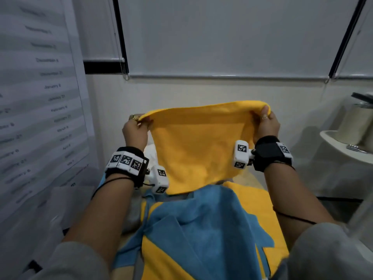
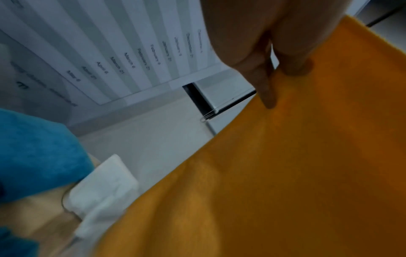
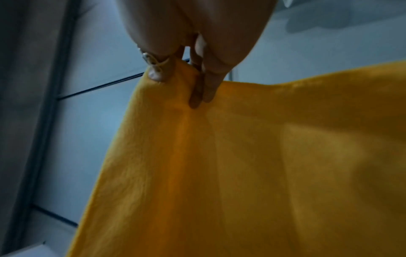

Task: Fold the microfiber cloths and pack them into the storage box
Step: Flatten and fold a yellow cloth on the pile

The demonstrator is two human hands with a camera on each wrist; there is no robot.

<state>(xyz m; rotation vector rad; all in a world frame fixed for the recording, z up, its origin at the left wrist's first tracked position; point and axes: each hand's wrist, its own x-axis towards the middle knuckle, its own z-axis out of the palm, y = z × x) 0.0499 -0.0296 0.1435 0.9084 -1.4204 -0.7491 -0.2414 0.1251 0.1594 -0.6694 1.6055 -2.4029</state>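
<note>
I hold a yellow microfiber cloth (image 1: 198, 146) up in the air in front of me, spread out and hanging down. My left hand (image 1: 136, 128) pinches its top left corner and my right hand (image 1: 267, 123) pinches its top right corner. The left wrist view shows the fingers (image 2: 266, 90) lying on the yellow cloth (image 2: 285, 173); the right wrist view shows my fingers (image 3: 201, 88) gripping the cloth's (image 3: 241, 165) upper edge. Below, a pile of blue cloths (image 1: 203, 225) and yellow cloths (image 1: 260, 201) lies on the surface. No storage box is plainly in view.
A white folded cloth (image 2: 103, 191) lies at the far left behind the pile. A wall chart (image 1: 36, 102) hangs close on the left. A white stand with a pale cylinder (image 1: 355, 126) is at the right. Window blinds (image 1: 222, 37) are ahead.
</note>
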